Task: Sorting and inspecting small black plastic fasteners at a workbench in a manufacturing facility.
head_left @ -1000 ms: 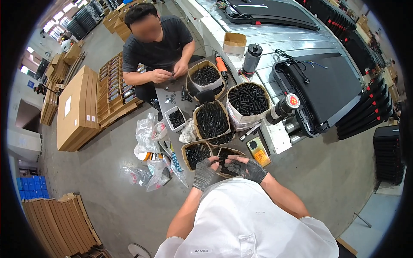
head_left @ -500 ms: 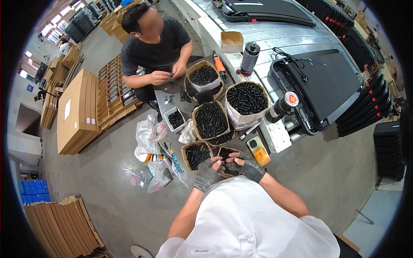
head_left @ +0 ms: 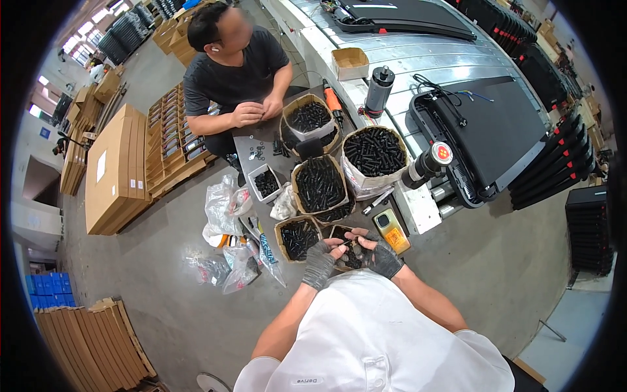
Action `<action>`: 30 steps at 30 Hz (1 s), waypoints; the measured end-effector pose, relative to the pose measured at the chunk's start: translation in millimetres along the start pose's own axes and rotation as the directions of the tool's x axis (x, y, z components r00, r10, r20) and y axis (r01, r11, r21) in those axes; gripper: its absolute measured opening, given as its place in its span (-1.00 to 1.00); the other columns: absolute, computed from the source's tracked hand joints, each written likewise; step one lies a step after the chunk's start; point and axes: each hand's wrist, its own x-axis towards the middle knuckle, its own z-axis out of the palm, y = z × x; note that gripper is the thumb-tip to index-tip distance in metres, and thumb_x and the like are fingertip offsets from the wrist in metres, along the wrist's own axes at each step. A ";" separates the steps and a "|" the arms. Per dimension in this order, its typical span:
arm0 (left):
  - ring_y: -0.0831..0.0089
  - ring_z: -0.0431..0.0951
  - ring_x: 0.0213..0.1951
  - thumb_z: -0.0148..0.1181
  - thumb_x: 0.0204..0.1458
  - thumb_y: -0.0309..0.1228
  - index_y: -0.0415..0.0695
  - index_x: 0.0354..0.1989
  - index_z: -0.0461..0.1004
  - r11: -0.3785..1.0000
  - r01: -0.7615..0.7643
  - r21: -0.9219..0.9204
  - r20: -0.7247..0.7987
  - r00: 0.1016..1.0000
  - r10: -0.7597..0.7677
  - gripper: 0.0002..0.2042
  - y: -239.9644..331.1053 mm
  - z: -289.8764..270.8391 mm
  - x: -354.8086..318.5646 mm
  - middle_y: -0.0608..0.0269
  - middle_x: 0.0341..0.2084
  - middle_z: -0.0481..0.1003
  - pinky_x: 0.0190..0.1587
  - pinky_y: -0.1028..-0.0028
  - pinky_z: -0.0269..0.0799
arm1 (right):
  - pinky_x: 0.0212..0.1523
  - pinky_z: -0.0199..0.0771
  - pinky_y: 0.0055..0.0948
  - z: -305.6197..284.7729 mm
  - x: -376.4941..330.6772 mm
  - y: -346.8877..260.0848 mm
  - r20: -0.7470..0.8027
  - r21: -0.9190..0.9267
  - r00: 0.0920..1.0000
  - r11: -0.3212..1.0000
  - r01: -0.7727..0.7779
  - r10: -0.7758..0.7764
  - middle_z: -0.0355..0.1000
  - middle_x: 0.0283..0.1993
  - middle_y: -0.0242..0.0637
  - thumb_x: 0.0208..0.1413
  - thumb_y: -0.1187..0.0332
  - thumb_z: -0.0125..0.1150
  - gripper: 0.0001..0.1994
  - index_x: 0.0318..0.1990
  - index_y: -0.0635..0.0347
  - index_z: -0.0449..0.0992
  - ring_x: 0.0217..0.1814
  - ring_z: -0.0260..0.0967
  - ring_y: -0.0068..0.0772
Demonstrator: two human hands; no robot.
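My left hand [head_left: 319, 262], in a grey fingerless glove, is closed in a pinch over a small open box of dark parts [head_left: 353, 256]. Facing it, my right hand [head_left: 380, 253], gloved the same way, has its thumb and fingers drawn together. The fingertips of both hands almost meet; whatever they pinch is too small to make out. Just left of them stands a carton of thin black pieces [head_left: 299, 239]. Beyond it is a bigger carton of black screw-like parts [head_left: 320, 184]. A phone in a yellow-green case [head_left: 392, 231] lies beside my right hand.
Across the table [head_left: 245, 149] a co-worker [head_left: 236, 78] sits, hands together. More cartons of black parts [head_left: 375, 151], a small white box [head_left: 266, 182] and an orange power tool [head_left: 332, 101] stand around. Plastic bags [head_left: 227, 208] lie at left; a metal roller bench [head_left: 424, 222] runs along the right.
My hands have shifted slightly, the fingers rearranged over the small box, showing more of its contents. The co-worker's head and hands have moved a little.
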 end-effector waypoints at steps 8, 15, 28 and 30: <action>0.50 0.56 -0.35 0.23 0.06 -0.46 -0.30 -0.10 0.45 1.000 0.006 -0.019 0.038 0.999 -0.006 -0.74 -3.3 7.6 3.5 0.13 -0.31 0.60 -0.26 0.52 0.46 | 0.11 0.42 -0.38 -3.2 3.3 2.9 0.000 0.039 1.000 0.999 0.013 -0.013 0.35 0.17 -0.18 0.21 0.45 0.04 -0.72 0.06 0.24 0.37 0.06 0.38 -0.35; 0.49 0.54 -0.32 0.24 0.07 -0.44 -0.26 -0.11 0.47 0.948 0.138 -0.285 0.077 0.990 -0.121 -0.76 -13.0 3.8 11.2 0.19 -0.29 0.58 -0.24 0.53 0.47 | 0.19 0.38 -0.33 -7.4 4.6 3.4 0.050 0.035 0.999 0.999 -0.012 0.010 0.35 0.17 -0.18 0.23 0.42 0.04 -0.78 0.00 0.24 0.39 0.13 0.35 -0.31; 0.58 0.49 -0.35 0.24 0.08 -0.37 -0.21 -0.09 0.49 0.938 0.223 -0.266 0.141 0.971 -0.191 -0.74 8.0 6.6 10.0 0.31 -0.31 0.56 -0.30 0.57 0.42 | 0.19 0.36 -0.37 -2.5 5.9 1.9 0.038 -0.021 0.999 1.000 0.022 -0.021 0.36 0.14 -0.20 0.23 0.37 0.07 -0.77 -0.01 0.22 0.39 0.15 0.33 -0.35; 0.58 0.49 -0.35 0.24 0.08 -0.37 -0.21 -0.09 0.49 0.928 0.217 -0.303 0.141 0.973 -0.181 -0.74 9.6 8.0 11.1 0.31 -0.31 0.56 -0.30 0.58 0.42 | 0.10 0.40 -0.41 -0.6 7.7 1.8 0.008 -0.126 0.997 0.989 0.080 -0.079 0.39 0.11 -0.23 0.22 0.33 0.10 -0.74 0.01 0.22 0.39 0.08 0.36 -0.39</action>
